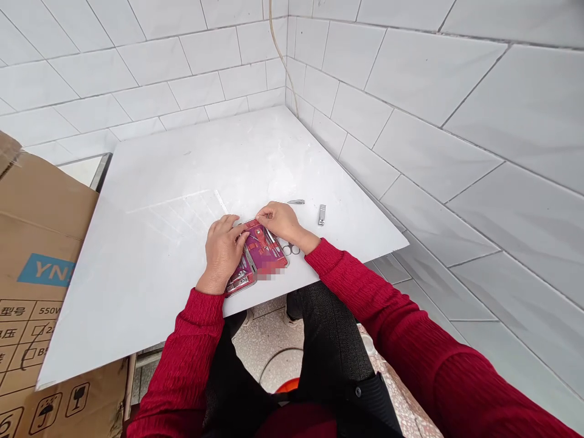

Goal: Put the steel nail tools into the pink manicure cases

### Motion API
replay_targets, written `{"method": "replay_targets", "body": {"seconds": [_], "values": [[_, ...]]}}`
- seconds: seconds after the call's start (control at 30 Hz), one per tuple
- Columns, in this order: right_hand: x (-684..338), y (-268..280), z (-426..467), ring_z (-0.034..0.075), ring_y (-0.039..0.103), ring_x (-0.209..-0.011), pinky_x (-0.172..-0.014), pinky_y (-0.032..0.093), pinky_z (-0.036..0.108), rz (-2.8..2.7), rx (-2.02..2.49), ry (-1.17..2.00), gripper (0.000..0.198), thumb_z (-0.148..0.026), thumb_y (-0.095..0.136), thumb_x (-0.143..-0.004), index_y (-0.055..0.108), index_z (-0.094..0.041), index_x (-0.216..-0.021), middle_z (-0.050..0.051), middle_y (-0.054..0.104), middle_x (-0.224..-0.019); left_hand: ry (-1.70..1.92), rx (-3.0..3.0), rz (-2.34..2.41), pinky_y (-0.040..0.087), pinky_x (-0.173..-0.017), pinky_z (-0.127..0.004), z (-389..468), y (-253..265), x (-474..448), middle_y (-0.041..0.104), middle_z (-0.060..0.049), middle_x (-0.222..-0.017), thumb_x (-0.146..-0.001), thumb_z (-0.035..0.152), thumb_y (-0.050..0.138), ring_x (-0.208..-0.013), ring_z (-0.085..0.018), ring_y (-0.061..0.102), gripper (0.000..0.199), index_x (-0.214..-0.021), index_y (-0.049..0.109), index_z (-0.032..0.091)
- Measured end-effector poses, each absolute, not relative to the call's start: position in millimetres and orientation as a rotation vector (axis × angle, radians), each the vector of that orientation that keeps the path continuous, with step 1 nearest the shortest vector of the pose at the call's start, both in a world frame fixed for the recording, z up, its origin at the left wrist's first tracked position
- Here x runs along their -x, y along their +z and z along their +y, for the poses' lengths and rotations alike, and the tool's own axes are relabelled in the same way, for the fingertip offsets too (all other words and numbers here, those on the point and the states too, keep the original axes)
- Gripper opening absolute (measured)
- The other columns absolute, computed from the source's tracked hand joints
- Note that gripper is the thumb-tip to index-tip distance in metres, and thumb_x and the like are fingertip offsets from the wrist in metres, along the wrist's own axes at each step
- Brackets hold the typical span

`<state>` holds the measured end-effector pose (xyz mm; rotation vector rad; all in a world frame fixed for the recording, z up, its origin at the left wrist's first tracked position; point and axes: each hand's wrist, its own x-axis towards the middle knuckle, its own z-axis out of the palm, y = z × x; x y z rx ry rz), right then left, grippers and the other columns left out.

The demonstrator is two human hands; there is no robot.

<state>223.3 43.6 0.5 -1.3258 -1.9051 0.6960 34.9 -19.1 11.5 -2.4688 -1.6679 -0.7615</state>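
Observation:
An opened manicure set case (266, 249) with a red and purple lining lies near the table's front edge, several metal tools held in its slots. My left hand (223, 248) grips the case's left side, thumb over the lining and fingers along the upper edge. At the top of the case, my right hand (277, 219) has its thumb and forefinger pinched together; what they hold is too small to make out. Scissors (291, 249) lie partly hidden beside my right wrist. Farther right rest a nail clipper (322, 214) and a small slim metal tool (296, 201).
The white table (173, 164) reaches into a corner of tiled walls (410, 109). Cardboard boxes (41, 213) stand against its left side. A thin cable (279, 55) hangs down in the corner. My legs are under the front edge.

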Motion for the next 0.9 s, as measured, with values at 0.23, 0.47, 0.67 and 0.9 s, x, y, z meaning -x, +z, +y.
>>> {"method": "replay_targets", "body": {"seconds": [0.23, 0.47, 0.67, 0.9], "values": [[-236.5, 4.8, 54.2, 0.016, 0.059, -0.077, -0.074, 0.047, 0.03, -1.688, 1.322, 0.584, 0.015, -0.028, 0.062, -0.091, 0.076, -0.022, -0.085, 0.002, 0.07, -0.093, -0.87, 2.398, -1.661, 0.048, -0.101, -0.048, -13.3, 8.8, -31.7, 0.071, -0.01, -0.12, -0.101, 0.032, 0.046, -0.117, -0.029, 0.062, 0.029, -0.101, 0.073, 0.023], [-286.3, 9.9, 56.0, 0.018, 0.06, -0.079, -0.076, 0.047, 0.032, -1.628, 1.486, 0.386, 0.018, -0.017, 0.06, -0.088, 0.075, -0.02, -0.096, 0.004, 0.07, -0.1, -1.048, 2.307, -1.87, 0.053, -0.087, -0.04, -9.0, 6.2, -23.1, 0.074, -0.005, -0.118, -0.098, 0.032, 0.048, -0.108, -0.026, 0.067, 0.027, -0.091, 0.073, 0.025], [-303.8, 6.3, 22.3, 0.02, 0.062, -0.081, -0.07, 0.042, 0.031, -1.849, 1.562, 0.35, 0.015, -0.017, 0.06, -0.087, 0.074, -0.022, -0.089, 0.003, 0.072, -0.091, -1.11, 2.258, -2.054, 0.048, -0.069, -0.034, -8.9, 10.8, -23.4, 0.076, 0.0, -0.108, -0.096, 0.03, 0.049, -0.092, -0.023, 0.068, 0.025, -0.087, 0.072, 0.026], [-297.1, 26.2, -3.5, 0.02, 0.063, -0.08, -0.066, 0.036, 0.029, -2.113, 1.737, 0.352, 0.014, -0.019, 0.062, -0.089, 0.072, -0.02, -0.078, 0.004, 0.074, -0.086, -1.101, 2.226, -2.088, 0.045, -0.07, -0.033, -9.3, 11.8, -22.4, 0.075, -0.001, -0.103, -0.096, 0.029, 0.048, -0.091, -0.023, 0.066, 0.025, -0.086, 0.07, 0.025]]}}
